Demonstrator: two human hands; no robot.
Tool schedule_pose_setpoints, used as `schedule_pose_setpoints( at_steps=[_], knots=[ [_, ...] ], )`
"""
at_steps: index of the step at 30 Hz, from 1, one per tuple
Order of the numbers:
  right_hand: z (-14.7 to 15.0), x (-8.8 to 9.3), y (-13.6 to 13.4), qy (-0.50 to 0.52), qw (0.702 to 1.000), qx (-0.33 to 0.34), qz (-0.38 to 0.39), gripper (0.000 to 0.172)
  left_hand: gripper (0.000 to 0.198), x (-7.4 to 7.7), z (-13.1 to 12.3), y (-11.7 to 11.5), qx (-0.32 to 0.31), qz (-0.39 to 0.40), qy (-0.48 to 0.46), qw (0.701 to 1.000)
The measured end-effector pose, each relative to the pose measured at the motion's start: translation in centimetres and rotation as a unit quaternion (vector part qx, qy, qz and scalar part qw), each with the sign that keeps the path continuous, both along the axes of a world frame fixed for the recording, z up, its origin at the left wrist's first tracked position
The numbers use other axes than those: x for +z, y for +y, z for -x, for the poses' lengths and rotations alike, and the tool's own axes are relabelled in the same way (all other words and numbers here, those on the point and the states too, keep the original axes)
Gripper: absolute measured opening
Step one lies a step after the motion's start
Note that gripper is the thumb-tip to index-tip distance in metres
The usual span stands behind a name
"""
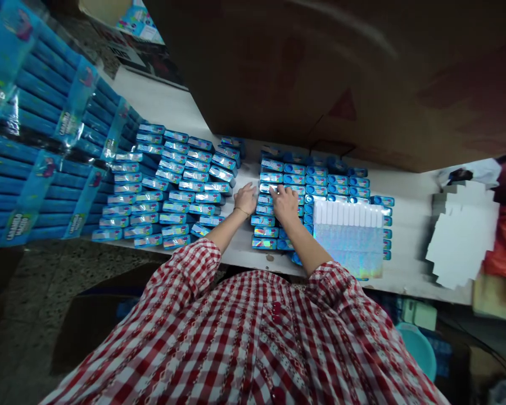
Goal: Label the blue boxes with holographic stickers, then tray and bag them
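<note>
Rows of small blue boxes (168, 185) with shiny labels cover the white table (168, 107). A second block of the same boxes (320, 177) lies to the right. My left hand (245, 198) rests at the left edge of that block, fingers curled against a box. My right hand (284, 202) lies on top of the boxes there, fingers bent down onto one (266, 188). Whether either hand grips a box is unclear. Both forearms come out of red and white checked sleeves.
A holographic sheet (349, 239) with a white strip lies over the right boxes. Flat white cardboard cutouts (461, 236) sit at the far right. Big blue wrapped packs (37, 140) are stacked at the left. A large brown carton (341, 67) overhangs the table's back.
</note>
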State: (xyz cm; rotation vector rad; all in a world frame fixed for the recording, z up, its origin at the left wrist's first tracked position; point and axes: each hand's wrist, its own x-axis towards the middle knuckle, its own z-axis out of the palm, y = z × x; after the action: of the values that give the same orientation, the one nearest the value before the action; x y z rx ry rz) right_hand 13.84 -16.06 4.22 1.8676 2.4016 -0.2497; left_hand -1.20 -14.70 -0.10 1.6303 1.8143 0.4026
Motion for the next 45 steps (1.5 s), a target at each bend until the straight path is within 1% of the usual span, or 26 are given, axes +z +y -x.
schedule_pose_setpoints(
  at_steps=[2, 4, 6, 7, 9, 12, 15, 17, 19, 21, 24, 26, 27, 29, 31, 33, 35, 36, 37, 38, 40, 42, 43, 45],
  knots=[
    [-1.0, 0.1, 0.2, 0.02, 0.999, -0.044, -0.015, 0.045, 0.042, 1.2, -0.8, -0.9, -0.029, -0.056, 0.045, 0.997],
    [-1.7, 0.3, 1.0, 0.049, 0.995, -0.075, -0.044, 0.045, 0.051, 2.2, -2.1, -2.3, -0.093, -0.109, 0.071, 0.987],
    [-1.8, 0.4, 2.5, 0.071, 0.993, -0.061, -0.073, 0.047, 0.061, 2.7, -3.6, -3.9, -0.16, -0.127, 0.103, 0.974],
    [-1.6, 0.3, 3.6, 0.075, 0.993, -0.044, -0.084, 0.049, 0.065, 2.7, -4.3, -4.6, -0.181, -0.123, 0.12, 0.968],
    [-0.7, -0.1, 6.0, 0.073, 0.993, -0.013, -0.093, 0.054, 0.07, 2.4, -5.2, -5.5, -0.203, -0.107, 0.149, 0.962],
    [1.0, -1.6, 9.3, 0.067, 0.995, 0.009, -0.079, 0.06, 0.073, 1.7, -5.4, -5.8, -0.216, -0.095, 0.169, 0.957],
    [2.3, -3.1, 10.6, 0.066, 0.995, 0.02, -0.074, 0.064, 0.072, 1.1, -5.0, -5.8, -0.215, -0.1, 0.173, 0.956],
    [3.0, -3.7, 10.5, 0.065, 0.995, 0.027, -0.077, 0.065, 0.073, 1.0, -4.6, -5.9, -0.212, -0.1, 0.172, 0.957],
    [4.2, -3.9, 10.1, 0.065, 0.995, 0.031, -0.074, 0.065, 0.073, 1.0, -3.9, -6.1, -0.211, -0.097, 0.171, 0.958],
    [5.9, -3.9, 10.0, 0.069, 0.995, 0.031, -0.065, 0.066, 0.072, 1.1, -2.8, -6.1, -0.209, -0.09, 0.175, 0.958],
    [8.7, -3.6, 10.5, 0.084, 0.995, 0.032, -0.045, 0.067, 0.069, 1.3, -0.2, -5.7, -0.206, -0.076, 0.189, 0.957],
    [9.4, -3.0, 10.8, 0.099, 0.994, 0.033, -0.017, 0.066, 0.069, 1.7, 1.6, -5.6, -0.196, -0.073, 0.201, 0.957],
    [9.2, -2.6, 10.8, 0.108, 0.994, 0.031, -0.006, 0.064, 0.07, 1.9, 2.3, -5.8, -0.186, -0.072, 0.206, 0.958],
    [7.3, -1.5, 9.6, 0.129, 0.992, 0.014, -0.012, 0.06, 0.074, 2.5, 2.8, -6.9, -0.17, -0.069, 0.21, 0.96],
    [4.2, -0.5, 6.6, 0.142, 0.989, -0.007, -0.052, 0.057, 0.079, 3.0, 2.0, -8.9, -0.179, -0.066, 0.197, 0.962],
    [0.7, 0.4, 1.8, 0.134, 0.988, -0.007, -0.074, 0.056, 0.08, 3.2, 0.2, -11.2, -0.221, -0.069, 0.166, 0.959],
    [-2.2, 0.9, -3.7, 0.106, 0.992, 0.046, -0.042, 0.057, 0.075, 3.0, -1.7, -13.2, -0.268, -0.07, 0.131, 0.952],
    [-3.3, 1.0, -6.3, 0.095, 0.993, 0.073, -0.02, 0.056, 0.07, 2.7, -2.3, -13.9, -0.287, -0.067, 0.118, 0.948],
    [-4.2, 0.9, -8.5, 0.085, 0.993, 0.086, -0.003, 0.056, 0.066, 2.3, -2.5, -14.4, -0.296, -0.062, 0.11, 0.947],
    [-5.0, 0.8, -10.3, 0.078, 0.994, 0.081, 0.004, 0.055, 0.062, 1.8, -2.3, -14.6, -0.296, -0.056, 0.108, 0.947],
    [-6.7, 0.5, -12.6, 0.068, 0.997, 0.035, -0.003, 0.056, 0.058, 1.0, -0.7, -14.8, -0.274, -0.044, 0.115, 0.954],
    [-8.9, 0.3, -13.5, 0.064, 0.997, -0.031, -0.029, 0.056, 0.056, 0.6, 1.8, -15.0, -0.239, -0.034, 0.128, 0.962],
    [-10.3, 0.3, -13.6, 0.065, 0.995, -0.061, -0.044, 0.055, 0.056, 0.7, 3.0, -15.2, -0.219, -0.031, 0.136, 0.966],
    [-13.5, 0.5, -13.5, 0.073, 0.988, -0.117, -0.074, 0.053, 0.057, 1.5, 4.4, -15.8, -0.181, -0.035, 0.151, 0.971]
  ],
)
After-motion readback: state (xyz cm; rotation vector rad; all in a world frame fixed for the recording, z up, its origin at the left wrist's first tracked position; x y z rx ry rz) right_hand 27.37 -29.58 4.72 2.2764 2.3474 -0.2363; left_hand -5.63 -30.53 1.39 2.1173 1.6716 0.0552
